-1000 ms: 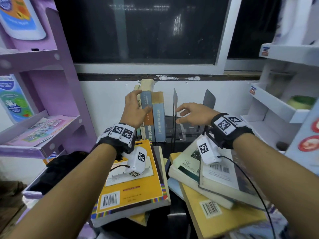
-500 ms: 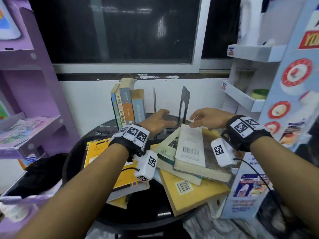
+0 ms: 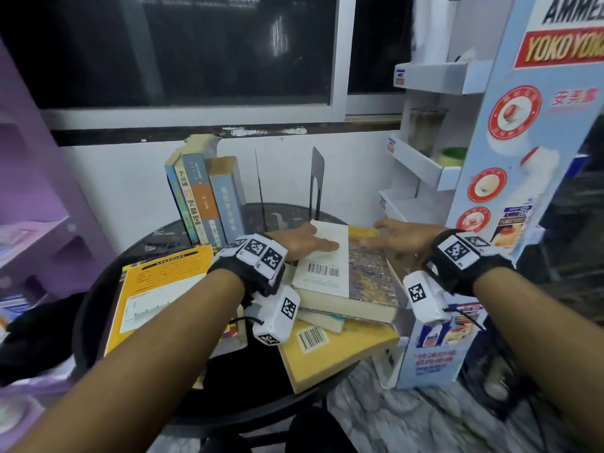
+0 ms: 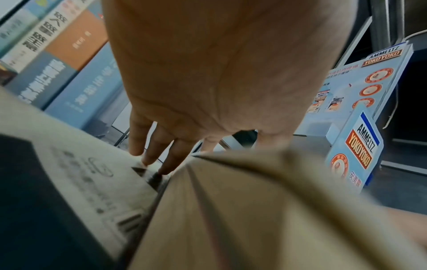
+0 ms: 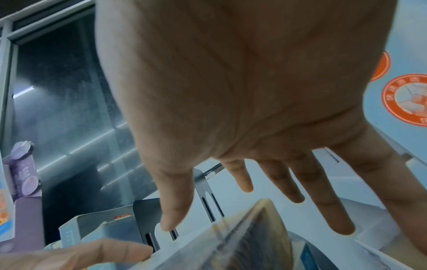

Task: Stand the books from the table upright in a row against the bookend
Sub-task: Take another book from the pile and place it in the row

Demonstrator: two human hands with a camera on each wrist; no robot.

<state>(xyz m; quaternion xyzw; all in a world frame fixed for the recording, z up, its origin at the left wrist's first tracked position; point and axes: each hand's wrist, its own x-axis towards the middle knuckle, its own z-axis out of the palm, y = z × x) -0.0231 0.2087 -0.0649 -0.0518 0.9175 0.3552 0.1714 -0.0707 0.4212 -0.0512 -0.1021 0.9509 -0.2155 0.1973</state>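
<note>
Several books [image 3: 202, 197] stand upright at the back of the round black table [image 3: 163, 237], left of a thin bookend [image 3: 260, 188] and a black bookend [image 3: 317, 178]. A pile of flat books lies in front, topped by a white and mottled book [image 3: 343, 273] with a barcode. My left hand [image 3: 307, 243] lies at this book's left edge, thumb over the cover, straight fingers [image 4: 157, 146] reaching down beside its page edge [image 4: 254, 210]. My right hand [image 3: 392, 235] is spread with straight fingers [image 5: 295, 186] just above the book's far right corner [image 5: 254, 237].
A large orange book [image 3: 163, 289] lies flat at the left, and a yellow book [image 3: 336, 354] overhangs the table's front edge. A purple shelf unit [image 3: 39, 223] stands at the left. White shelves [image 3: 425, 168] and a blue display stand [image 3: 523, 158] crowd the right.
My left hand has let go of the standing books and come down to the top book of the pile. My right hand has dropped toward that book's right side.
</note>
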